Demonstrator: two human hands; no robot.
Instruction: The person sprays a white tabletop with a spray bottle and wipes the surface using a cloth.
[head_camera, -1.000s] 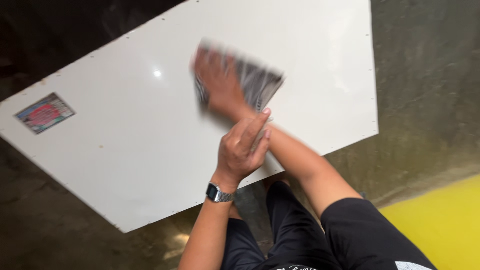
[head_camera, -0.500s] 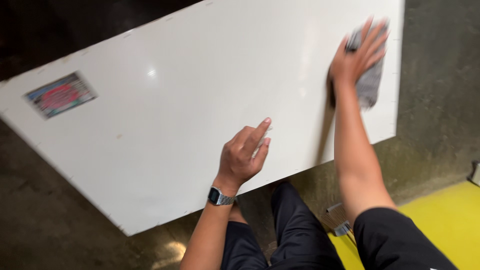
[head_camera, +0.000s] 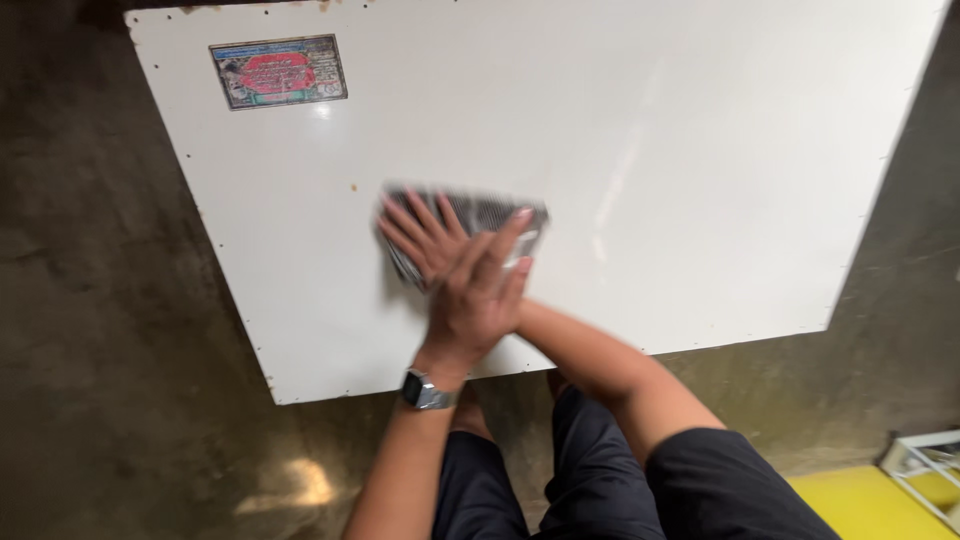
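Note:
A large white panel lies flat over a concrete floor. My right hand is spread flat on a grey striped cloth and presses it onto the panel left of its middle. That arm reaches in from the lower right and passes under my left hand. The left hand wears a metal wristwatch and hovers over the right wrist with its fingers curled. A small pale object shows between its fingers, too blurred to tell what it is.
A colourful rectangular sticker sits near the panel's far left corner. Dark concrete floor surrounds the panel. A yellow floor strip and a white wire rack are at the lower right. My dark trousers are below.
My right hand swept the cloth from the panel's far right edge back to left of centre. The view shifted, so the panel now looks squarer. My left hand kept its pose.

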